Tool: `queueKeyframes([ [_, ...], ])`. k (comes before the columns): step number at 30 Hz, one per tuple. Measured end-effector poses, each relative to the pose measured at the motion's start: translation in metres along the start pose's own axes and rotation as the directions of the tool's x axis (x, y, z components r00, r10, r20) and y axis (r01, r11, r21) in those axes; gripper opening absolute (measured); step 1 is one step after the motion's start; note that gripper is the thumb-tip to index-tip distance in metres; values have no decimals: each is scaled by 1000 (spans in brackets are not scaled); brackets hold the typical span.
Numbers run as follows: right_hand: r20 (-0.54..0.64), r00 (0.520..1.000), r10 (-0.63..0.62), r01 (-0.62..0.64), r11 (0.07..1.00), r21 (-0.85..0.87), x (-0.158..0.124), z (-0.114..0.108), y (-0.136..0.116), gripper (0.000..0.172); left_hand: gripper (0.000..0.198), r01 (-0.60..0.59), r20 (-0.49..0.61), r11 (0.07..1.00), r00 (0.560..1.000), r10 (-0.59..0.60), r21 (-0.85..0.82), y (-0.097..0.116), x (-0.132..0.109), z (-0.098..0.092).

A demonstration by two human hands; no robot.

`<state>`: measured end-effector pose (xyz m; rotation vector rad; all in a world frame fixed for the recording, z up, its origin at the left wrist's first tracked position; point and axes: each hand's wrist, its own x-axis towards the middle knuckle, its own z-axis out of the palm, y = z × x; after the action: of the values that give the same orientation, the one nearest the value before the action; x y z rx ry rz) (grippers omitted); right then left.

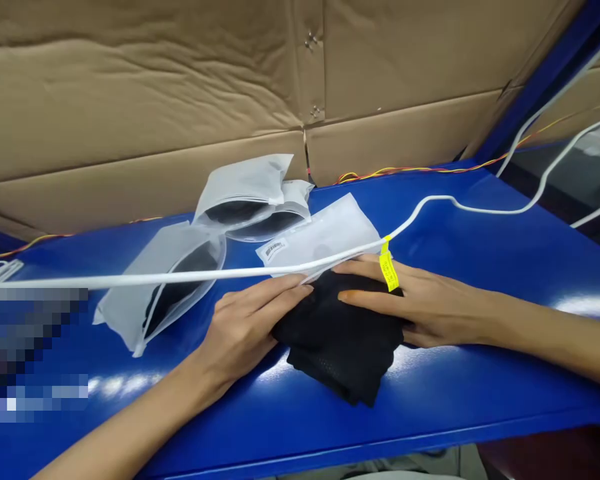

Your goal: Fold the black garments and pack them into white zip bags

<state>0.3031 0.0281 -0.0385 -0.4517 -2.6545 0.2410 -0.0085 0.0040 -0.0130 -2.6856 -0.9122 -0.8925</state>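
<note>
A folded black garment (344, 337) lies on the blue table between my hands. Its far end meets a frosted plastic bag (325, 230) with a small barcode label; how far the cloth reaches inside is hidden. My left hand (247, 323) grips the garment's left side near the bag's opening, fingers pressed together. From the right, my right hand (420, 300) holds the other side, with two fingers laid over the cloth near the bag's edge. A white cable (220, 274) with a yellow tag (389, 270) crosses in front of the bag and my right fingers.
Several more frosted bags, among them one bag (135, 283) at left and another bag (250, 177) behind, gape with dark contents on the blue table (455, 393). A brown cardboard wall (155, 87) closes off the back. Thin red and yellow wires (410, 170) run along its foot.
</note>
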Motion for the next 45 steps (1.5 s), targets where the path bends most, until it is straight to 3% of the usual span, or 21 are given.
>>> queueKeyframes([
  [5, 39, 992, 117, -106, 973, -204, 2, 2, -7, 54, 21, -23, 6, 1000, 1000, 23, 18, -1, 1, 2],
  [12, 0, 998, 69, -59, 860, -507, -3, 4, -12, 65, 30, -11, -10, 999, 1000, 12, 51, 1, 0, 3],
  [17, -65, 987, 144, -155, 796, -585, -3, 8, -22, 74, 27, -16, 10, 997, 1000, 15, 77, 2, -1, 3],
  [20, -88, 990, 113, -144, 767, -626, -2, 8, -24, 76, 30, -17, 13, 998, 1000, 16, 67, -1, 0, 4],
  [25, -85, 996, 11, -63, 760, -647, -2, 2, -21, 75, 41, 17, 129, 999, 992, -14, -27, -14, 6, 2],
  [27, -86, 996, 0, -54, 776, -629, -2, 1, -19, 72, 47, -22, 218, 999, 976, 29, -34, -19, 8, 2],
  [30, -64, 998, 7, -43, 812, -583, -3, 2, -15, 65, 38, -108, 300, 993, 950, 91, 42, -25, 10, 3],
  [32, -35, 999, 33, -47, 835, -549, -2, 2, -14, 61, 29, -135, 273, 985, 956, 102, 106, -27, 9, 4],
  [36, -3, 998, 65, -57, 855, -516, -1, 1, -14, 59, 30, -160, 175, 975, 976, 133, 154, -26, 6, 4],
  [41, -59, 984, 170, -179, 894, -411, 3, -3, -19, 69, 23, -204, 47, 959, 979, 199, 195, -17, 8, -2],
  [45, -110, 974, 199, -228, 848, -478, 6, -3, -23, 62, 17, -267, 27, 947, 963, 267, 180, -9, 16, -4],
])
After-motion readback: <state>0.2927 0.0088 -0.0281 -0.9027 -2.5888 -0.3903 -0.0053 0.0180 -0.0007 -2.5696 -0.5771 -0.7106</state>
